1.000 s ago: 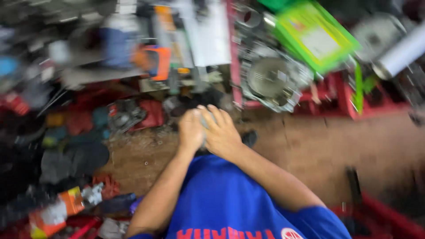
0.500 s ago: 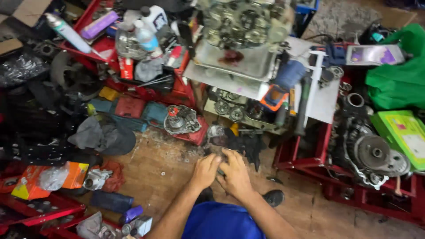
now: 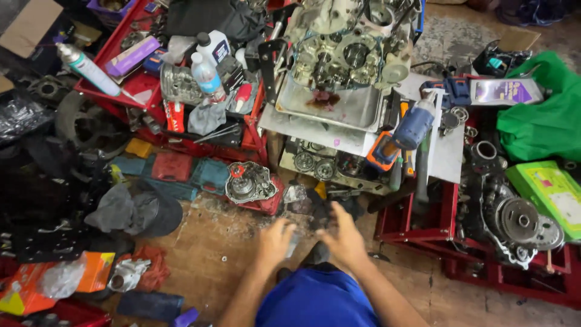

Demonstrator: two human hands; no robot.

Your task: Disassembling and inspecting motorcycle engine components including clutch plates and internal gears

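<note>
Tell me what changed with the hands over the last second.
The left hand and right hand, pressed together a second ago, have drawn apart over the wooden floor. A small, blurred object seems to sit at the left fingertips; no grip is clear. The view also swung left, away from the green box. The engine and red trays lie as before.

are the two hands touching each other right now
Apart. The head view shows the left hand and the right hand spread to either side, with a plain gap of dirty floor and dark parts between them.
</note>
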